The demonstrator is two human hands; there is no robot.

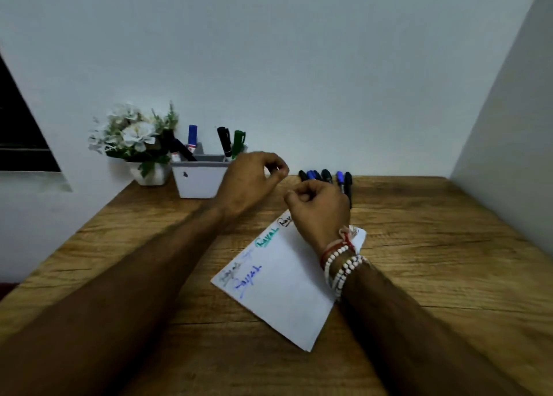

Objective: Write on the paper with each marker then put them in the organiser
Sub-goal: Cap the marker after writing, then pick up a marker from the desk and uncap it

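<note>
A white sheet of paper (287,288) lies tilted on the wooden desk, with a word written on it in black, green and blue. The white organiser (199,181) stands at the back left and holds a blue marker (192,135), a black marker (224,141), a green marker (238,142) and a slanted black one (181,150). Several loose black and blue markers (327,176) lie in a row at the back edge. My left hand (250,181) hovers just right of the organiser, fingers loosely curled and holding nothing. My right hand (320,208) is a loose fist over the paper's far corner, just in front of the loose markers.
A white pot of pale artificial flowers (131,138) stands left of the organiser. The wooden desk (434,246) meets a wall at the back and another on the right. A dark window (21,138) is at far left. Bead bracelets (341,264) circle my right wrist.
</note>
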